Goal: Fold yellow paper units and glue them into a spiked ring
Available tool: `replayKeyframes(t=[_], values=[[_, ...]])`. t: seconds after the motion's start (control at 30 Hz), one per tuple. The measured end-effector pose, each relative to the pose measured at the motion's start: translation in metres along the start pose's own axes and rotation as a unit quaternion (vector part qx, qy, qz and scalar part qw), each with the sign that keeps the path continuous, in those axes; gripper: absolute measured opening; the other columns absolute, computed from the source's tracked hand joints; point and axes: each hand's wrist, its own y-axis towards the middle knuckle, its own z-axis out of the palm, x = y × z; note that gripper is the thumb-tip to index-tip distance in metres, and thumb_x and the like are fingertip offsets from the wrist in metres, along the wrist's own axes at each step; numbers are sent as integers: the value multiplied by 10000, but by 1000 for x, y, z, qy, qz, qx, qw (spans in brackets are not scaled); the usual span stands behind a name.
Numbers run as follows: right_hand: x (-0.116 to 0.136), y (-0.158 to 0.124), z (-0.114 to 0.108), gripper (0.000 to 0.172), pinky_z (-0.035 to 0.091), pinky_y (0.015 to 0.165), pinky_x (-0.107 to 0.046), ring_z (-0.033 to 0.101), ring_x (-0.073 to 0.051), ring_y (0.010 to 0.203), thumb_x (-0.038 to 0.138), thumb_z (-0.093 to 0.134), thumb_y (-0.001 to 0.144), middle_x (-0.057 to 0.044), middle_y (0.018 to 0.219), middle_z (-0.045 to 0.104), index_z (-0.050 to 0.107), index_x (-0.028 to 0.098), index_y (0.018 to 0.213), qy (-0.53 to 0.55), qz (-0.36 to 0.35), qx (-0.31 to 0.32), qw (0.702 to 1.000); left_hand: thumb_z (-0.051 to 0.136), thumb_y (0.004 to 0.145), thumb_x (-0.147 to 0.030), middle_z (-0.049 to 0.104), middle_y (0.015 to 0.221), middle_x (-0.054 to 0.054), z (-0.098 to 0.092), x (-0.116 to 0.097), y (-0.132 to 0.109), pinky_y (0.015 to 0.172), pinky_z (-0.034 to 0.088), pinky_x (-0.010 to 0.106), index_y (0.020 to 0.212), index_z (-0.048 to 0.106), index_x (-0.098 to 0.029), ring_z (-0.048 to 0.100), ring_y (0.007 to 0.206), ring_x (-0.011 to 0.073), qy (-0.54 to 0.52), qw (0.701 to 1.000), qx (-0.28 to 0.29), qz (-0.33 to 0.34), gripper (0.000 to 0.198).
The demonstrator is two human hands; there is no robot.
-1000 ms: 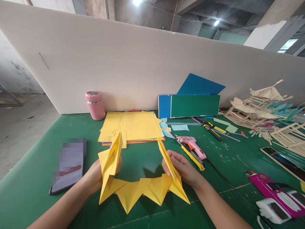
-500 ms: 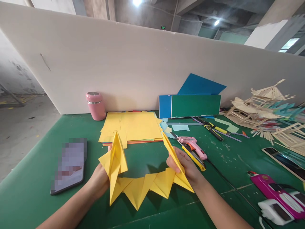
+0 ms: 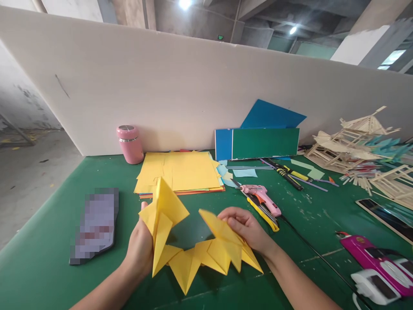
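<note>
A folded yellow paper chain of pointed, interlocked pieces curves between my two hands, its points facing me. My left hand grips its left end, where a tall folded point stands upright; most of the fingers are hidden behind the paper. My right hand pinches the right end, with thumb and fingers closed on the paper. There a folded flap leans inward to the left, slightly blurred. Behind the chain lies a stack of yellow paper sheets with other colours showing beneath.
A phone lies left, a pink flask behind it. Right of my hands are a pink glue gun, a yellow utility knife and a magenta device by a white plug. Stick models stand far right on the green table.
The chain's right end has tipped inward and left, with my right hand turning over it. The left point has opened wider and shifted slightly right with my left hand.
</note>
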Motion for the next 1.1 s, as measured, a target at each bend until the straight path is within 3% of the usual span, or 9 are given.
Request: replayKeyframes(t=[0.1, 0.2, 0.43, 0.53, 0.67, 0.8, 0.9, 1.0, 1.1], values=[[0, -1, 1, 243, 378, 524, -217, 501, -113, 616, 443, 654, 816, -11, 714, 590, 746, 228, 879, -73, -49, 81, 993, 696, 644, -627, 583, 563, -22, 3, 3, -6, 394, 446, 242, 745, 619, -201, 535, 441, 147, 34, 995, 92, 25, 444], [0, -1, 4, 231, 311, 482, -219, 436, -96, 553, 398, 607, 863, 3, 651, 515, 758, 238, 934, -132, -60, 110, 983, 685, 592, -699, 545, 614, -51, 4, 5, -10, 440, 444, 225, 747, 588, -208, 501, 469, 114, 58, 982, 162, 84, 523], [5, -2, 5, 246, 308, 492, -236, 453, -115, 578, 387, 568, 889, -16, 682, 527, 761, 244, 941, -179, -44, 104, 977, 659, 637, -665, 513, 658, -39, 4, 6, -8, 484, 443, 241, 738, 563, -200, 489, 534, 129, 75, 977, 184, 78, 485], [6, -2, 5, 252, 311, 495, -236, 457, -122, 587, 396, 570, 885, -16, 664, 531, 762, 240, 936, -187, -49, 102, 976, 647, 677, -560, 528, 713, -26, 5, 7, -9, 528, 464, 253, 752, 562, -205, 500, 588, 141, 51, 976, 198, 78, 373], [6, -3, 7, 257, 310, 495, -237, 445, -115, 570, 402, 573, 885, -9, 650, 523, 760, 237, 947, -187, -47, 115, 974, 655, 664, -368, 534, 782, -6, 0, 12, -10, 611, 464, 255, 771, 588, -215, 507, 684, 159, 25, 958, 263, 114, 199], [5, -3, 9, 265, 315, 499, -234, 448, -113, 574, 404, 570, 888, -5, 647, 520, 757, 232, 962, -179, -48, 124, 975, 708, 656, -324, 549, 879, 14, -14, 17, -5, 684, 454, 269, 862, 620, -250, 513, 781, 195, 72, 922, 337, 178, 237], [3, -3, 8, 273, 316, 496, -233, 450, -113, 575, 417, 585, 874, -8, 654, 520, 759, 219, 946, -176, -44, 125, 976, 713, 686, -397, 554, 896, 34, -19, 18, 0, 660, 443, 263, 910, 652, -248, 507, 782, 207, 139, 894, 366, 216, 276], [1, -2, 8, 278, 322, 498, -236, 467, -122, 589, 428, 593, 861, -18, 672, 538, 762, 210, 894, -180, -42, 120, 975, 688, 694, -534, 552, 832, 51, -17, 15, 1, 639, 438, 270, 820, 673, -212, 496, 736, 210, 181, 877, 372, 245, 346], [1, -2, 9, 271, 337, 511, -239, 479, -125, 595, 421, 589, 862, -19, 677, 546, 759, 210, 867, -185, -46, 116, 975, 696, 687, -559, 553, 789, 50, -13, 13, 1, 625, 438, 263, 754, 673, -199, 491, 698, 193, 193, 873, 367, 258, 367]])
